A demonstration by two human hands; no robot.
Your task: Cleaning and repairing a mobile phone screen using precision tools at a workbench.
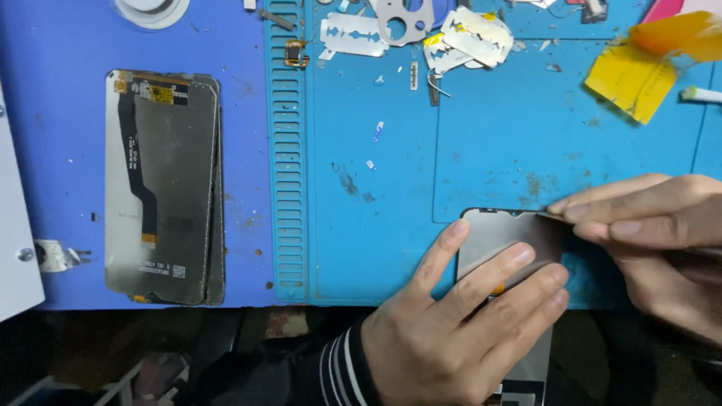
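A grey phone screen panel (492, 233) lies at the near edge of the blue work mat (376, 225), partly overhanging it. My left hand (459, 323) presses flat on the panel with fingers spread. My right hand (654, 240) pinches a thin metal blade (553, 216) whose tip meets the panel's top right edge. Most of the blade is hidden by my fingers.
A stack of screen panels (162, 188) with a black flex cable lies at the left. Razor blades (353, 34), metal parts and scraps litter the mat's far edge. Yellow film (632, 79) sits at the far right. A white plate (15, 248) is at the left edge.
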